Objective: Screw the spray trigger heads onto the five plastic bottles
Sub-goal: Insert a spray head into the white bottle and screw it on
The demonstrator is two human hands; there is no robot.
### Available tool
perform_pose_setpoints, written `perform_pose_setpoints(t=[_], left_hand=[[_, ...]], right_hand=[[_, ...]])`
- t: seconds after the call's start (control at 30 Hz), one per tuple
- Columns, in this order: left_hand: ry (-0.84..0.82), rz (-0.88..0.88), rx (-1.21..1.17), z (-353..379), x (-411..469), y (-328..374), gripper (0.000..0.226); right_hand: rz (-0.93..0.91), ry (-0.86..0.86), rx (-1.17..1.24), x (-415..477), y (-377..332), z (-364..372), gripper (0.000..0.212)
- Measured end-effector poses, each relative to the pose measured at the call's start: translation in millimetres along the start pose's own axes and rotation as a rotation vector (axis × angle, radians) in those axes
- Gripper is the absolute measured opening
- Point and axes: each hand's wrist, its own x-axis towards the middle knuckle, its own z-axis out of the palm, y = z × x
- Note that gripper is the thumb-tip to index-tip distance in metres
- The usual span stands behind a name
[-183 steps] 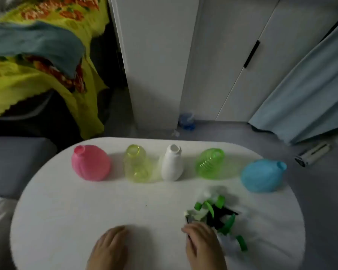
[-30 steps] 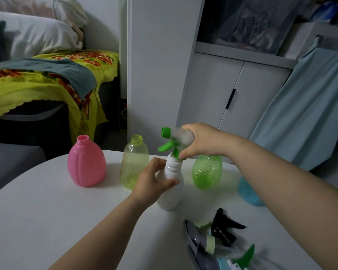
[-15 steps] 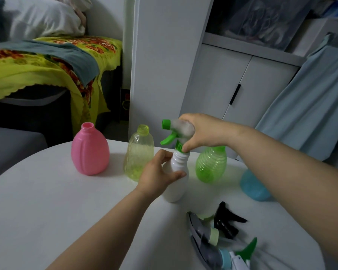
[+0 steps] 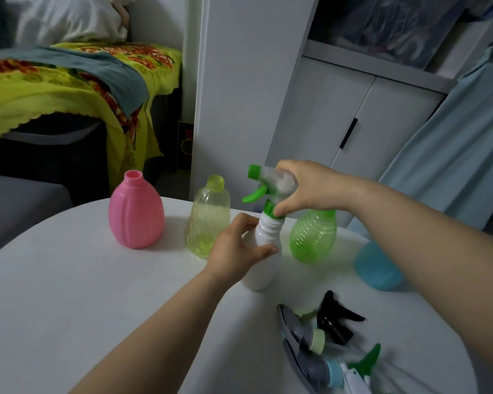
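From the head camera, a white round table carries five bottles in a row. The pink bottle and yellow bottle stand open-necked on the left. The green bottle and blue bottle are on the right, partly hidden by the right forearm.

The white bottle stands upright between them. The left hand is wrapped round its shoulder, thumb across the front. The right hand grips a green-and-clear trigger head from above, its fingertips at the green collar on the bottle's neck, nozzle pointing left. How far the collar is threaded on, I cannot tell.

Nearer the camera on the right lies a heap of loose trigger heads, a black one among them, the rest blurred.
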Motion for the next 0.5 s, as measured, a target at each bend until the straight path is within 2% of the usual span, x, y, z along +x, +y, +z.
perform_pose_setpoints(t=[0.1, 0.3, 0.5], left_hand=[[-0.011, -0.001, 0.000, -1.3, 0.8, 0.1, 0.039], [0.002, -0.013, 0.000, -1.0, 0.1, -0.3, 0.039], [0.012, -0.023, 0.034, -0.4, -1.2, 1.0, 0.040]], right_hand=[[-0.034, 0.037, 0.047, -1.0, 0.6, -8.5, 0.041], [-0.033, -0.008, 0.027, 0.1, 2.3, -0.8, 0.037], [-0.015, 0.045, 0.022, -2.4, 4.5, 5.0, 0.038]])
